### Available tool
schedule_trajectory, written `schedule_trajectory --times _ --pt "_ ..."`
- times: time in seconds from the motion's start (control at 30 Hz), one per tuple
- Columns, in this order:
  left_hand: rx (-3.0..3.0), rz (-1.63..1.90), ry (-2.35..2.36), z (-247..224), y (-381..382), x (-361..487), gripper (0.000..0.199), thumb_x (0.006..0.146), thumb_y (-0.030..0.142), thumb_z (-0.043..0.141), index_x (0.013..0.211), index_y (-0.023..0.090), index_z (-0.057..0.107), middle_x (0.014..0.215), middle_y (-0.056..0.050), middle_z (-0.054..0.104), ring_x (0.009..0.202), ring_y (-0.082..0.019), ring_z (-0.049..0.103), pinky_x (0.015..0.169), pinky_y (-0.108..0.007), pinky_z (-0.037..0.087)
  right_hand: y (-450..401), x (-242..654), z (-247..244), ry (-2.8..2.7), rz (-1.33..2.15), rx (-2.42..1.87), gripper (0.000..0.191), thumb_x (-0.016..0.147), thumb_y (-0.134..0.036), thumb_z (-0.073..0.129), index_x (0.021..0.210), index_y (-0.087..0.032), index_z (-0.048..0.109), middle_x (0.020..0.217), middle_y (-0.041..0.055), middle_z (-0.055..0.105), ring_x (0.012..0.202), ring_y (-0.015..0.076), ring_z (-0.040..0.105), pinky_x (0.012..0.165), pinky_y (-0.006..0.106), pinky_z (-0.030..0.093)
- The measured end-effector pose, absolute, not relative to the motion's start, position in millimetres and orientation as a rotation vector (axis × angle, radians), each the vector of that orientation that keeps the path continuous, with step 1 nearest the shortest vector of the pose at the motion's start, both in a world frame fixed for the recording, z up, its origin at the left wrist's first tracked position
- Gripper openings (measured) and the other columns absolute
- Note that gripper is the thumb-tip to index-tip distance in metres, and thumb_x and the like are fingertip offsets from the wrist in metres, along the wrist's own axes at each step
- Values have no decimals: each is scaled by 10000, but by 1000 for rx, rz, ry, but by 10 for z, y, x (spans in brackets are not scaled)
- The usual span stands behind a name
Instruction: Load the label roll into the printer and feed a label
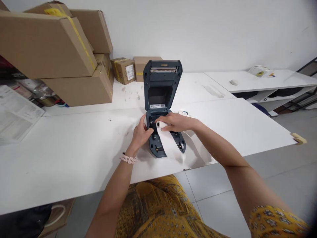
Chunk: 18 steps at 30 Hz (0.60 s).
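Note:
A dark blue-grey label printer [153, 153] stands on the white table with its lid [162, 77] raised. My right hand [178, 121] holds a small white paper roll [162, 125] over the printer's open bay, fingers along the top and thumb underneath. From the roll, a loose strip of paper [169, 145] hangs forward over the printer's front edge. My left hand [142, 135] grips the printer's left side, its thumb reaching into the bay near the left roll holder. Some of its fingers are hidden.
Cardboard boxes [44, 46] are stacked at the left, and smaller boxes [123, 70] stand by the wall. A clear plastic container [19, 115] sits at the far left. Behind my right hand lies a white round item [183, 112]. The table's front edge [158, 177] is close to my body.

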<state>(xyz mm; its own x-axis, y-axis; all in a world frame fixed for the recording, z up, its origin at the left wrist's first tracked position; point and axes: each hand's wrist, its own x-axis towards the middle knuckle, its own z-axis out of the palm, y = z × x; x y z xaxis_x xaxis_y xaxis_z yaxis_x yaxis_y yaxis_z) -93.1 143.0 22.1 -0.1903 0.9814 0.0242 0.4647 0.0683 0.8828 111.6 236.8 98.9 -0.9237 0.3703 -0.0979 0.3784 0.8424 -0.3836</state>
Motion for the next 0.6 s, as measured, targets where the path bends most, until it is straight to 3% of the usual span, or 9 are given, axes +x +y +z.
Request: schedule_trajectory --times 0.13,0.2,0.3,0.4,0.5,0.6 --pt "1454 1056 1724 244 1416 -919 889 772 250 569 1634 168 368 672 61 504 667 -181 536 678 -317 405 2471 893 726 2935 -306 561 307 958 -308 681 1229 -164 693 909 106 779 971 316 720 978 466 493" --pt "1458 1053 1720 244 1415 -918 894 776 256 569 1639 166 358 680 57 519 675 -186 543 686 -322 410 2477 888 644 2944 -271 618 328 943 -294 707 1248 -174 697 886 101 785 982 321 734 1015 490 490" --pt "1464 1057 1717 235 1423 -920 891 777 269 572 1637 169 361 679 54 531 680 -193 552 701 -333 424 2391 973 597 3016 -223 703 461 973 -326 679 1409 -187 626 1091 141 803 1051 327 744 1013 508 519" --pt "1464 1060 1715 228 1428 -917 888 774 268 575 1633 179 370 677 51 537 688 -198 557 716 -341 430 2139 1141 582 3168 -190 780 428 1052 -342 551 1447 -187 612 1371 161 728 1184 327 728 1014 520 565" --pt "1464 1048 1725 236 1423 -904 893 771 257 576 1635 176 365 684 43 550 695 -205 559 719 -347 429 1737 1316 526 3276 -288 814 404 1103 -306 434 1438 -203 635 1446 119 696 1293 294 696 1067 516 590" --pt "1451 1039 1729 260 1411 -883 887 778 255 581 1635 181 364 703 30 572 712 -215 575 732 -352 436 1336 1397 410 3376 -314 978 406 1100 -251 439 1460 -212 624 1489 111 665 1388 273 642 1143 522 575"
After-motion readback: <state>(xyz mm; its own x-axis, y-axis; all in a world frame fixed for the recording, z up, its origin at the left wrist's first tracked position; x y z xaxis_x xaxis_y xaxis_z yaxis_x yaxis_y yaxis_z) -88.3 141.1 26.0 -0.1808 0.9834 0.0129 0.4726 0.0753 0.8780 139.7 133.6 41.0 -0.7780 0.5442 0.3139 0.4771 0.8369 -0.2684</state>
